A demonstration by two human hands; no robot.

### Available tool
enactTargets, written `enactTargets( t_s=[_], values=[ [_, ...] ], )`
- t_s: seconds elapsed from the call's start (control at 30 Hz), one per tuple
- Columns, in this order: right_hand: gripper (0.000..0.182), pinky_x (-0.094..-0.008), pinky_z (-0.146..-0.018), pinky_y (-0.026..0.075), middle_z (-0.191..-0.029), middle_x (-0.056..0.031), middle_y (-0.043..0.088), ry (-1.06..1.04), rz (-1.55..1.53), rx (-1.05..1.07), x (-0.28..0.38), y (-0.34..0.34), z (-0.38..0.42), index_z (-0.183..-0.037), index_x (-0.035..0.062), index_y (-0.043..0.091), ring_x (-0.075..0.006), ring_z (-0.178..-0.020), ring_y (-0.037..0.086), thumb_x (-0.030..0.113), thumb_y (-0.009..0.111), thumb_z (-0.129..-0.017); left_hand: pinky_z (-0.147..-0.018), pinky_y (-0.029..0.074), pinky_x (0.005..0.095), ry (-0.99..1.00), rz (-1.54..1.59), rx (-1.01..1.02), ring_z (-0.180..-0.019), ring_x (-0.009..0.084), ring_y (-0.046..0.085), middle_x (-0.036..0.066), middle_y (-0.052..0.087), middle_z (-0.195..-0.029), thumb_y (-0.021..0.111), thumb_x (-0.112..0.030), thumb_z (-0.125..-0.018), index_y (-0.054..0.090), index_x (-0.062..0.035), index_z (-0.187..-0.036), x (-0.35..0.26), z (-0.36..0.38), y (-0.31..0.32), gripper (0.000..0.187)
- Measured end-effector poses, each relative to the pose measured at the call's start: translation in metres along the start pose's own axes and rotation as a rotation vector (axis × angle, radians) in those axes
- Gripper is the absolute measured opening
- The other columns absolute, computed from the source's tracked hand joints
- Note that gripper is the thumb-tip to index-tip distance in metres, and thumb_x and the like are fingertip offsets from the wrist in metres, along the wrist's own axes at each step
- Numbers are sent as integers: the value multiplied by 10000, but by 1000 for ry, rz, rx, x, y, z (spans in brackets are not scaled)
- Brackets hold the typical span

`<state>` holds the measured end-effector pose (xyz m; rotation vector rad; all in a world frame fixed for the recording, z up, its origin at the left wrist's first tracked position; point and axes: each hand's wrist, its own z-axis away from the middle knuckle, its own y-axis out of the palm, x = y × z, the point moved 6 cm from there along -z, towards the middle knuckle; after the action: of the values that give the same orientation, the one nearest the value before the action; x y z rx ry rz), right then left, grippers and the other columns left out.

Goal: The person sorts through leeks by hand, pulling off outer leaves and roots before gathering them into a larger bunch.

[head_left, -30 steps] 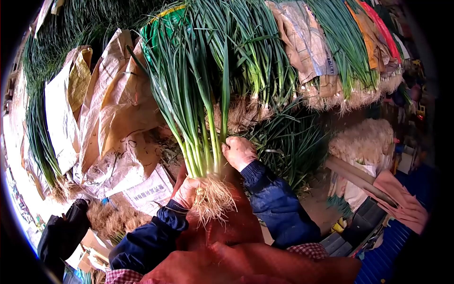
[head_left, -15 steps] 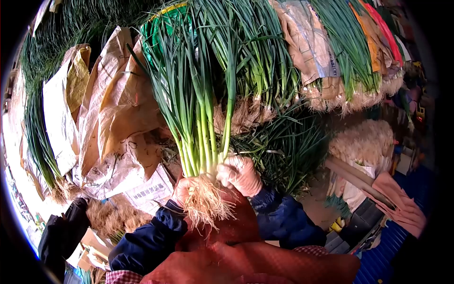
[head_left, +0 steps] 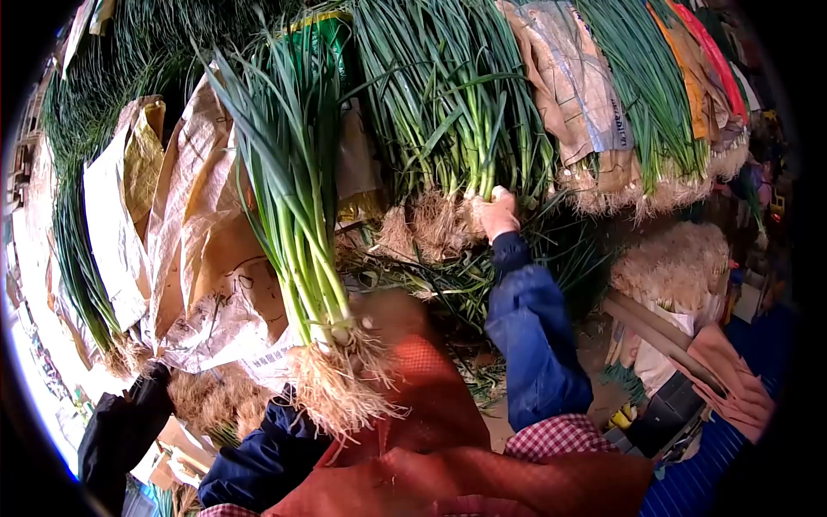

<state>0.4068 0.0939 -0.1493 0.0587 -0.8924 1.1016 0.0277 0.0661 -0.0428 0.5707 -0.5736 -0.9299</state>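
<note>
A bunch of green onions (head_left: 306, 267) stands tilted in front of me, leaves up and pale roots (head_left: 340, 392) towards my lap. My left hand is hidden behind the roots; only its dark blue sleeve (head_left: 267, 457) shows, and the bunch rests in that hand. My right hand (head_left: 498, 214), in a pale glove, is stretched out to a row of green onions (head_left: 457, 112). Its fingers are closed around white stem ends just above the roots.
Loose leaves (head_left: 465, 284) lie below the row. Wrapped green onion bundles (head_left: 594, 95) stand at upper right, sacking (head_left: 198, 207) at left. A wooden bar (head_left: 663, 336) lies at right. Another person's black sleeve (head_left: 121, 439) shows at lower left.
My right hand has left the held bunch and moved up and right to the row of green onions. The held bunch has shifted left and now leans to the upper left.
</note>
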Motion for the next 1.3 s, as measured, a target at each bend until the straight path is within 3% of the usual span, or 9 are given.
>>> enactTargets(
  t_s=[0.13,0.37,0.47,0.63,0.83,0.97,1.03,1.17,1.3],
  values=[
    [102,-251,-504,448,-682,-46,525,-405,-113,164,86,7,112,-851,20,533,-131,-541,497,110,552,-807,-675,530,390,9,30,-7,-738,268,618,179,598,-861,512,-69,-719,491,105,-1012,8,-6,1,341],
    [230,-261,-703,433,-832,-57,611,-210,-282,714,45,84,189,-965,-1,589,-124,-752,529,184,567,-829,-667,532,386,-1,90,21,-731,267,619,179,599,-859,513,-71,-724,498,104,-1004,34,-10,-2,331],
    [365,-315,-772,440,-981,-114,596,-337,-111,600,31,96,168,-1077,-36,519,-188,-866,539,237,557,-837,-663,533,385,29,81,20,-728,267,620,179,600,-859,513,-73,-726,500,103,-1001,36,-11,-7,327],
    [332,-335,-455,416,-534,-101,516,-733,759,159,80,94,165,-650,64,538,-228,-466,517,292,476,-884,-658,534,382,73,89,18,-723,266,621,179,601,-858,513,-75,-729,505,102,-996,35,-15,-6,320],
    [185,-325,-444,410,-576,-75,521,-1113,424,-53,66,48,249,-672,50,514,-189,-486,513,138,567,-826,-652,536,380,84,118,49,-719,265,621,179,601,-857,514,-76,-732,509,101,-990,39,-14,0,313],
    [184,-360,-588,471,-792,-114,608,29,471,78,-60,-23,219,-938,33,531,-256,-649,592,180,545,-828,-651,536,379,58,101,57,-717,264,621,178,602,-855,515,-76,-733,511,100,-988,36,-7,-8,310],
    [363,-350,-747,473,-988,-176,601,188,1228,250,-82,-28,216,-1118,45,491,-283,-873,605,230,562,-814,-651,536,379,52,89,58,-716,264,621,178,602,-855,515,-76,-734,512,100,-986,35,-2,-10,308],
    [455,-328,-749,480,-1037,-183,573,-372,73,227,35,35,188,-1192,-17,440,-239,-815,570,205,557,-813,-650,536,378,14,92,41,-715,264,621,178,602,-853,516,-77,-735,513,100,-984,44,2,-16,305],
    [171,-351,-664,460,-827,-109,571,-703,273,238,81,123,124,-894,41,584,-233,-725,545,185,524,-824,-648,537,378,36,62,5,-713,263,621,177,602,-852,517,-77,-736,515,99,-982,39,11,-25,302]
  ],
)
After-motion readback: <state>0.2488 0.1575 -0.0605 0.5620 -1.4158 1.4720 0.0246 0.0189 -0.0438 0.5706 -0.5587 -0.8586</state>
